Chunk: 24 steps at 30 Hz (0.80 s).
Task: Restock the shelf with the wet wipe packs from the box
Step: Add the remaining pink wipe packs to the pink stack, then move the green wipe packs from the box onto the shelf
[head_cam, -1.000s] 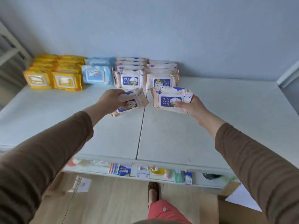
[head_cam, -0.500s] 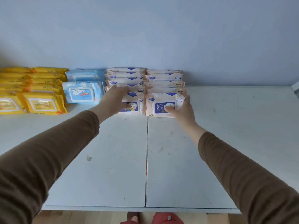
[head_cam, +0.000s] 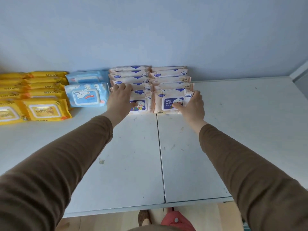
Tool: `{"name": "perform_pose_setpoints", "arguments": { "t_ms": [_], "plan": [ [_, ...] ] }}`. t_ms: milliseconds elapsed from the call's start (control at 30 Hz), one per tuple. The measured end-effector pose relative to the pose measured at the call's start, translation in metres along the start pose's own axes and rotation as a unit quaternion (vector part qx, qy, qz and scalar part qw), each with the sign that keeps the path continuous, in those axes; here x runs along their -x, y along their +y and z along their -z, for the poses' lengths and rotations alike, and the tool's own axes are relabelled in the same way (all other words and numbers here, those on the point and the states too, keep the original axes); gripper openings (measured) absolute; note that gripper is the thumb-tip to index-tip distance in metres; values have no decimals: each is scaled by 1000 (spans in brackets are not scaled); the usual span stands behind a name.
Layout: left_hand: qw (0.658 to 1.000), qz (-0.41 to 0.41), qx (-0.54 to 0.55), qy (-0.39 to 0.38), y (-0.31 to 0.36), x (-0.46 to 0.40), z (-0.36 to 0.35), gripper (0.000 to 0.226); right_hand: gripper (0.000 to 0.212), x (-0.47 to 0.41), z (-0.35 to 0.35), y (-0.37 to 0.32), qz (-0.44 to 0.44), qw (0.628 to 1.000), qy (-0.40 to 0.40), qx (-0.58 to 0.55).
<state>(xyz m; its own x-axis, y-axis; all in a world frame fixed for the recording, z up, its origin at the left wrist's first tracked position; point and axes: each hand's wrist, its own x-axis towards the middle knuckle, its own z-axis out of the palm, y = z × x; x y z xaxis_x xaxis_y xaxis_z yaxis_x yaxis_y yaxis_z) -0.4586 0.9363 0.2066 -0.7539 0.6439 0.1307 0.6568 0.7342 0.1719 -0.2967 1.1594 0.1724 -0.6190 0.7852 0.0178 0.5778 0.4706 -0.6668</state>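
Far left of frame: yellow baby wipe packs (head_cam: 45, 110) in two columns running back toward the wall, front ones face-up, overlapping like shingles. Next right, two blue wipe packs (head_cam: 86, 95), one behind the other. Centre: two columns of peach baby wipe packs on the white shelf (head_cam: 241, 130), rows reaching back to the pale blue wall (head_cam: 150, 30). Left hand (head_cam: 119, 100) lies over the left front peach pack (head_cam: 139, 104); fingers (head_cam: 124, 86) curl over the pack's top edge and thumb presses the printed face, so it grips the pack's left part. Right hand (head_cam: 194, 105) holds the right front peach pack (head_cam: 171, 101); thumb across the lower face near the label, remaining fingers wrapped round the right end. Both packs sit on the shelf, leaning against the rows behind, long axes running left-right across the frame, the two touching or nearly so at the middle. Each pack lies directly under its own hand; neither hand is nearer the other's pack. Judgement: packs look seated, so the coming move is probably a release and a pull back toward the shelf's near edge, bottom centre. Right half of shelf is bare. No box in view; a red garment (head_cam: 176, 221) and a shoe (head_cam: 145, 217) show below the shelf edge.
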Motion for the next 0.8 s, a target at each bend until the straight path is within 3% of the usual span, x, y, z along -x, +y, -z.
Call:
{"name": "perform_pose_setpoints", "arguments": {
  "t_ms": [133,300,500,800],
  "plan": [
    [997,-16,-68,46,11,14,4,60,85,14,12,1,-17,998,5,53],
    [995,-58,-29,82,32,43,2,58,66,58,40,35,-11,999,-29,13],
    [992,-121,42,-9,99,78,-3,54,41,118,100,89,36,997,-63,41],
    [960,-249,115,-62,298,159,-33,48,35,214,235,220,53,992,-34,110]
  ]
}}
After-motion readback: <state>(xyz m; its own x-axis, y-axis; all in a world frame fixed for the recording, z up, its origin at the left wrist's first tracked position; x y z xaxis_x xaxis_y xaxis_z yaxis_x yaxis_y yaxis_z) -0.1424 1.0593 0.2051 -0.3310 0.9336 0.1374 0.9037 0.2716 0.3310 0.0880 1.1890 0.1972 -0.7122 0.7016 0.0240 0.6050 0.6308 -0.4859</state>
